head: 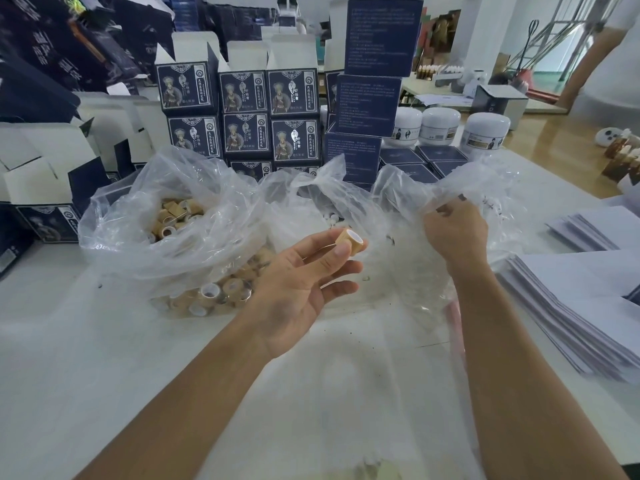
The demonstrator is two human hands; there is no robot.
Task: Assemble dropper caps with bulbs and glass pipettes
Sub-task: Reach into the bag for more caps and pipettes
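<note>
My left hand [304, 275] pinches a wood-coloured dropper cap [350, 241] between thumb and fingertips, its white-lined opening facing up and away. My right hand [455, 233] reaches into a clear plastic bag [485, 188] at the right, fingers curled into the film; what they grip is hidden by the glare. A second clear bag [166, 216] at the left holds several more wood-coloured caps [176, 211]. White bulbs [330, 218] show in the middle bag.
Stacked dark blue cartons [246, 116] and a tall blue box pile [370, 98] stand behind the bags. White jars [440, 124] sit at the back right. Piles of white paper sheets [581, 306] lie along the right edge. Folded open boxes [45, 174] crowd the left.
</note>
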